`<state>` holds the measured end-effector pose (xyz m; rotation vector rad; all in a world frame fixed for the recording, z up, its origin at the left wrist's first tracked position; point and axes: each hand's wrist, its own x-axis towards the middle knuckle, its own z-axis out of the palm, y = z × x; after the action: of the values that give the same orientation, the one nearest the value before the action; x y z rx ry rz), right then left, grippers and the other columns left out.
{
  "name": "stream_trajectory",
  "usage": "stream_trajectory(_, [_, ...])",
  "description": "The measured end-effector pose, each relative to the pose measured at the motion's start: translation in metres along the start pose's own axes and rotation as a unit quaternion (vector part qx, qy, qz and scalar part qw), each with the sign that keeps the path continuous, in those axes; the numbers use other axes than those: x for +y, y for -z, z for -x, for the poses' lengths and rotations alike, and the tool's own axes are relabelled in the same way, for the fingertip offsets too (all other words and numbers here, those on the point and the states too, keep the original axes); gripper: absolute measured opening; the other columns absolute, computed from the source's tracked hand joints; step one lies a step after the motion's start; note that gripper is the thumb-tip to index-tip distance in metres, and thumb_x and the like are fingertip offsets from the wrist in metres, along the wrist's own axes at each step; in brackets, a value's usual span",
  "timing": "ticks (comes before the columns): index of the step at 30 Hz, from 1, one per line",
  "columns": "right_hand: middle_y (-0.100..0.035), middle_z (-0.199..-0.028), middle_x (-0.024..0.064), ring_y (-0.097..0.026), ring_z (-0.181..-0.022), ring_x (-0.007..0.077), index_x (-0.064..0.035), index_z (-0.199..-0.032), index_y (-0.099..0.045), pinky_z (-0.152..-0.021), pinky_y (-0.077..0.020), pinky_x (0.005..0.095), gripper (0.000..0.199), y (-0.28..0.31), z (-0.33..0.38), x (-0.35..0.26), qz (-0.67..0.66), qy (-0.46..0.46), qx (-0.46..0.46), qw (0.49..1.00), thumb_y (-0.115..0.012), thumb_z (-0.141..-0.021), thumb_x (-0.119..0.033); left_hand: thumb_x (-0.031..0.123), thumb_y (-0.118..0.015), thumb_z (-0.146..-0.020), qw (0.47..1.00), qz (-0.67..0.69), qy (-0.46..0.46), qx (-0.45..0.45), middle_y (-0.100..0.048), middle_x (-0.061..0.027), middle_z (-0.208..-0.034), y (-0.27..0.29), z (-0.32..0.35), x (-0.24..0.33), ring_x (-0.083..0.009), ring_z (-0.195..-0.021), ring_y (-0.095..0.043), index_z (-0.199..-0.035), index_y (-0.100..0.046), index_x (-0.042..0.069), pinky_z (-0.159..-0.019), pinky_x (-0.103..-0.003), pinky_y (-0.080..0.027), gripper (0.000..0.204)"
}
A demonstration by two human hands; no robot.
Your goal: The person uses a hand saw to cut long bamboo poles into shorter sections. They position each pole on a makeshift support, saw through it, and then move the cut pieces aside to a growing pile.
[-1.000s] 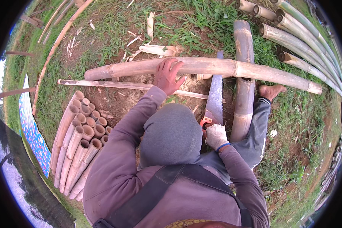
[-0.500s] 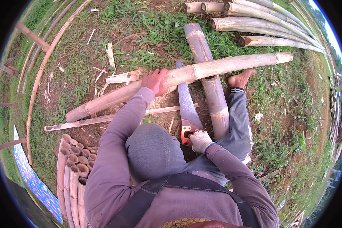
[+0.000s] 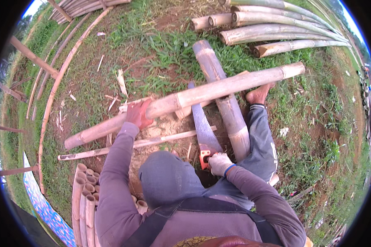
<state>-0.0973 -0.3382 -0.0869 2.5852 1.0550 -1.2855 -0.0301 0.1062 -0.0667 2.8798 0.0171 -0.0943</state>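
Observation:
My bare left hand [image 3: 139,115] is wrapped round a long, pale bamboo pole [image 3: 212,91], left of its middle. The pole lies slantwise across a thicker, greyish bamboo log [image 3: 235,123], its right end higher in the picture. In a whitish work glove, my right hand [image 3: 221,164] is closed round the orange handle of a hand saw [image 3: 202,123]. The saw's blade runs away from me and passes under the pole, its tip showing on the far side. A shorter bamboo piece [image 3: 184,112] lies partly hidden beneath the pole.
A thin bamboo strip [image 3: 152,142] lies on sawdust-strewn ground before me. Cut bamboo tubes [image 3: 79,193] are stacked at the near left. Long bamboo poles [image 3: 276,35] lie at the far right. My bare foot [image 3: 257,94] is beside the thick log. A bamboo rail [image 3: 49,111] curves along the left.
The pole has shifted to the left with my left hand on it, its left end now lower in the picture. The saw stays in my right hand, nearly unmoved. The view has tilted slightly.

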Motion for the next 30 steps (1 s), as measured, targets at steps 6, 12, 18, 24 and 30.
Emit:
stream_trajectory(6, [-0.080, -0.123, 0.0169, -0.077, -0.118, 0.0363, -0.0139, -0.118, -0.083, -0.100, -0.0597, 0.0552, 0.032, 0.003, 0.009, -0.001, 0.011, 0.004, -0.014, 1.000, -0.074, -0.090, -0.028, 0.037, -0.094, -0.070, 0.996, -0.080, 0.020, 0.039, -0.063, -0.0105, -0.143, -0.011, 0.009, 0.014, -0.0327, -0.140, -0.055, -0.152, -0.056, 0.019, -0.124, -0.056, -0.032, 0.093])
stream_trajectory(12, [-0.077, -0.135, 0.0147, -0.073, -0.127, 0.0357, -0.0148, -0.128, -0.079, -0.106, -0.0539, 0.0590, 0.040, 0.009, 0.022, -0.007, 0.021, -0.013, -0.040, 0.999, -0.071, -0.096, -0.037, 0.042, -0.082, -0.085, 0.983, 0.026, -0.134, 0.122, -0.063, -0.0065, -0.127, -0.083, 0.075, 0.047, -0.0339, -0.124, -0.060, -0.135, -0.065, 0.019, -0.110, -0.056, -0.043, 0.057])
stream_trajectory(18, [-0.073, -0.144, 0.0137, -0.069, -0.134, 0.0361, -0.0187, -0.137, -0.076, -0.108, -0.0493, 0.0612, 0.057, 0.010, 0.027, -0.020, -0.015, -0.079, -0.064, 0.995, -0.064, -0.102, -0.062, 0.043, -0.074, -0.090, 0.986, -0.031, -0.123, -0.112, -0.063, -0.0074, -0.129, -0.145, 0.103, 0.029, -0.0340, -0.124, -0.062, -0.133, -0.064, 0.019, -0.108, -0.057, -0.045, 0.050])
stream_trajectory(24, [-0.071, -0.145, 0.0170, -0.068, -0.134, 0.0373, -0.0123, -0.145, -0.069, -0.108, -0.0485, 0.0631, 0.067, -0.009, 0.024, -0.015, -0.065, -0.121, 0.000, 0.991, -0.063, -0.102, -0.064, 0.044, -0.065, -0.096, 0.986, -0.102, -0.054, -0.124, -0.064, -0.0084, -0.130, -0.184, 0.102, -0.007, -0.0341, -0.125, -0.064, -0.132, -0.064, 0.019, -0.107, -0.058, -0.048, 0.043])
stream_trajectory(30, [-0.071, -0.141, 0.0216, -0.071, -0.127, 0.0403, -0.0030, -0.151, -0.058, -0.099, -0.0523, 0.0625, 0.073, 0.004, 0.033, -0.001, -0.095, -0.180, 0.116, 0.972, -0.068, -0.100, -0.055, 0.045, -0.054, -0.103, 0.978, -0.151, 0.009, -0.141, -0.064, -0.0099, -0.133, -0.189, 0.103, -0.071, -0.0344, -0.125, -0.066, -0.130, -0.063, 0.019, -0.104, -0.059, -0.051, 0.038])
